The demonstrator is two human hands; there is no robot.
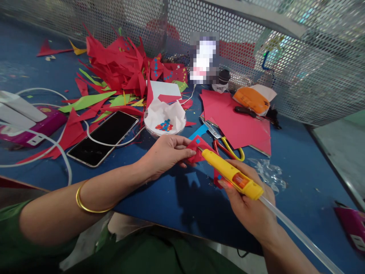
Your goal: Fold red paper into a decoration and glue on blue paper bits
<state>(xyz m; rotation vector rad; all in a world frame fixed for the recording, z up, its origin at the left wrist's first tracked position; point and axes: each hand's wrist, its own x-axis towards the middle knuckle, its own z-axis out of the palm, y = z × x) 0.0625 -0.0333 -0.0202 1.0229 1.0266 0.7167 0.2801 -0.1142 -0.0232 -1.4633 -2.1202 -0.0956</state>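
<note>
My left hand [164,156] pinches a strip of red paper [193,145] that has small blue squares on it. In my right hand [253,213] is a yellow hot glue gun [219,164], its metal tip at the paper just beside my left fingers. A long translucent glue stick [296,228] comes out of its back end. The strip bends down behind the gun to my right fingertips. Just beyond lie scissors [225,142] with red and yellow handles and a blue strip [199,131]. A paper-lined bowl [148,123] holds small blue and red pieces [165,125].
Red and green paper scraps [114,64] heap at the back left. A dark-screened phone [104,137] lies under a white cable [122,144]. Red sheets [236,121] and an orange packet [251,99] sit at the right. A perforated metal screen [128,23] borders the back.
</note>
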